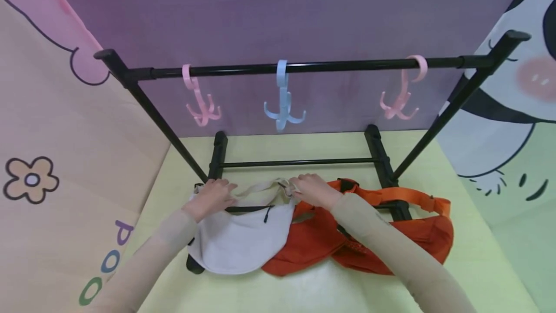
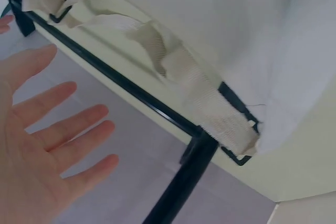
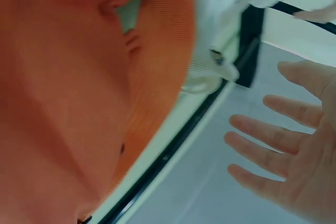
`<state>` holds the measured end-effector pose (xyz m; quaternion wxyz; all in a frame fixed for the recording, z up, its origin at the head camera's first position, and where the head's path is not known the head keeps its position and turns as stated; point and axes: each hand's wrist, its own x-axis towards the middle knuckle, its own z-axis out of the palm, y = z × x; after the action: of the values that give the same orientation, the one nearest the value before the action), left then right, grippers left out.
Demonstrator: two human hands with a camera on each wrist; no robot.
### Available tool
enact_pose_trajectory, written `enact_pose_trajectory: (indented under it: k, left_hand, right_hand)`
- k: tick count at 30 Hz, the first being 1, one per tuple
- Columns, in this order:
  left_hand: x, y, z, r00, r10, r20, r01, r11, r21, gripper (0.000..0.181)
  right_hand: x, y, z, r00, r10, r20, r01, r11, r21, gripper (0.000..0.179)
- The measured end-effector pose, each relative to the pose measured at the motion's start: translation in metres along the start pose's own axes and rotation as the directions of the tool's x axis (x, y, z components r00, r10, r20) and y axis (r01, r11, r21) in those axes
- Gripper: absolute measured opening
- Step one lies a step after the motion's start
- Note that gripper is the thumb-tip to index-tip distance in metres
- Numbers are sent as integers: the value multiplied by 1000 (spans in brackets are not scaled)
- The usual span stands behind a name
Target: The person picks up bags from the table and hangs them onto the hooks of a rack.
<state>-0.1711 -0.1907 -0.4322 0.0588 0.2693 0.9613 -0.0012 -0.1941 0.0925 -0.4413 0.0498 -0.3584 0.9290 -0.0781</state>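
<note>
A white waist bag point(image 1: 247, 245) lies low in the head view, its cream strap point(image 1: 260, 190) looped along the top edge. My left hand point(image 1: 214, 194) hovers by the bag's upper left corner. In the left wrist view its fingers point(image 2: 73, 121) are spread, apart from the strap. Near the strap's right end is my right hand point(image 1: 316, 190). The right wrist view shows those fingers point(image 3: 268, 129) spread too, holding nothing. Orange-red bag fabric point(image 1: 304, 240) lies right of the white bag, partly under my right forearm, with an orange strap point(image 1: 404, 196); whether it is one bag or two I cannot tell.
A black rack stands ahead, with a top bar point(image 1: 339, 66) and a low rear bar point(image 1: 299, 163). A left pink hook point(image 1: 201, 107), a blue hook point(image 1: 284, 105) and a right pink hook point(image 1: 399, 103) hang from the top bar. Printed walls point(image 1: 87, 139) enclose the sides.
</note>
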Motion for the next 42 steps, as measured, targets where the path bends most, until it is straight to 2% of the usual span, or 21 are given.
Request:
enact_pose_trajectory:
  k: [4, 8, 13, 15, 20, 28, 33, 37, 42]
  left_hand:
    - [3, -6, 4, 1000, 10, 17, -9, 999, -32, 39]
    - [8, -11, 7, 999, 12, 45, -10, 999, -51, 37]
    - [13, -17, 12, 998, 19, 66, -16, 999, -36, 35]
    - [15, -18, 14, 995, -1, 98, 6, 998, -57, 36]
    - [21, -21, 21, 983, -48, 179, 65, 994, -88, 39]
    - [28, -25, 29, 974, -38, 223, 56, 996, -74, 37]
    - [32, -27, 34, 963, -70, 260, 93, 993, -78, 39]
    - [33, -29, 39, 960, -79, 270, 105, 991, -82, 37]
    - [32, -28, 39, 970, -43, 238, 60, 996, -62, 21]
  right_hand:
    - [16, 5, 12, 998, 12, 61, -13, 1000, 13, 27]
    - [31, 6, 22, 993, 41, 114, -41, 999, -5, 33]
    - [40, 0, 24, 975, 99, 201, -98, 995, -14, 47]
    - [44, -3, 24, 962, 131, 238, -133, 991, -10, 53]
    - [52, -3, 33, 944, 175, 278, -182, 983, 0, 60]
    - [61, 0, 44, 915, 221, 337, -233, 972, -5, 67]
    - [65, 2, 48, 896, 264, 357, -299, 953, 46, 68]
    - [66, 3, 53, 900, 268, 344, -324, 939, 117, 59]
    - [65, 2, 55, 923, 242, 298, -302, 937, 174, 42]
